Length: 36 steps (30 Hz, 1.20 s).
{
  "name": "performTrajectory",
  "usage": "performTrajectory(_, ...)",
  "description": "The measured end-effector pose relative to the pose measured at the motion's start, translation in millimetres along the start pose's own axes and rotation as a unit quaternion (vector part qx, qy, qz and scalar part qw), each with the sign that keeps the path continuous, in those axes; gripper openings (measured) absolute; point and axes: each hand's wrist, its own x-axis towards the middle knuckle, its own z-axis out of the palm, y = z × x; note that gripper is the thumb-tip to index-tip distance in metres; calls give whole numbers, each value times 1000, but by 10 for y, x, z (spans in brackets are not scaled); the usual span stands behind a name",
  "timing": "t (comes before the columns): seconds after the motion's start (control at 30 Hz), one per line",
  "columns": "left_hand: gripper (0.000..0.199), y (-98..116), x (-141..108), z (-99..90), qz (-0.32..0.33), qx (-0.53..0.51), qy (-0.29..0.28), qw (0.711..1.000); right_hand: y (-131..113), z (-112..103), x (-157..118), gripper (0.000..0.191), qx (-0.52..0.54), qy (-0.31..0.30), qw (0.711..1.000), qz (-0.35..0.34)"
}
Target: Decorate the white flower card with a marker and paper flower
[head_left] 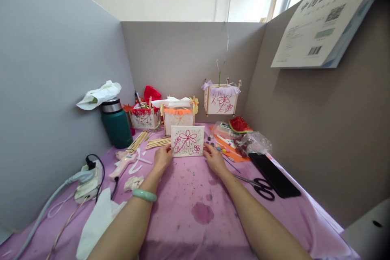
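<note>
You hold a floral white panel (187,141) upright at the purple-covered bench (183,199), between your left grip (163,158) and right grip (215,160), each clamped on a side edge near the lower corners; an orange-trimmed box (179,119) stands just beyond both, and the panel might knock it if pushed back, or tip if one side presses harder

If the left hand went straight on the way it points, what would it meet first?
The left hand would first meet the flower-patterned panel, whose left edge it holds; behind that, probably the orange-trimmed box, though depth is unclear.
</note>
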Motion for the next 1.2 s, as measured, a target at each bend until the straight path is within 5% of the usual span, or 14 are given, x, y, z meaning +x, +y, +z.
performTrajectory(1.2,46,63,-74,-80,-10,-36,-25,999,15,-33,13,41,-16,29,999,0)
